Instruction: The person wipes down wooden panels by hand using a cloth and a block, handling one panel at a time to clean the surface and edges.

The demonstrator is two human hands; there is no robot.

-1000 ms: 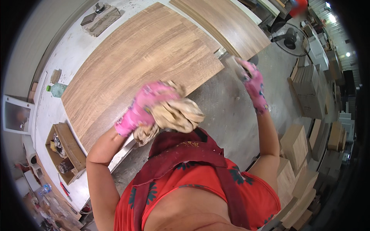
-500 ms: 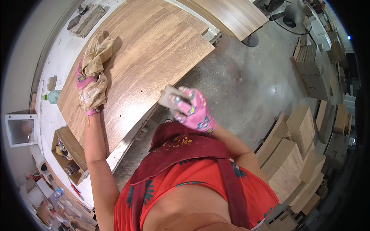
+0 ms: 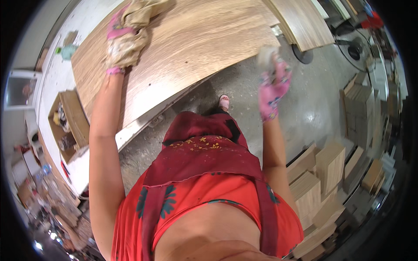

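A large wood-grain board (image 3: 196, 43) lies on the white worktable, with small dark holes near its front. At its far left, my left hand (image 3: 119, 27), in a pink flowered glove, grips a crumpled tan cloth (image 3: 127, 50) that covers most of the fingers. Off the board's right end, my right hand (image 3: 274, 89) wears a matching glove and is smeared by motion. Its fingers are closed on a pale block (image 3: 266, 55) at the board's right edge. Whether the block touches that edge I cannot tell.
An open cardboard box (image 3: 69, 124) with small items stands on the white table (image 3: 52, 117), near a green-capped bottle (image 3: 67, 52). Another board (image 3: 305, 21) lies at the far right. Stacked wooden panels (image 3: 309, 191) stand on the floor to my right.
My right hand has swung away and to the right along the board's edge with the pale block. My left hand and the cloth are farther up the picture; the whole view has shifted.
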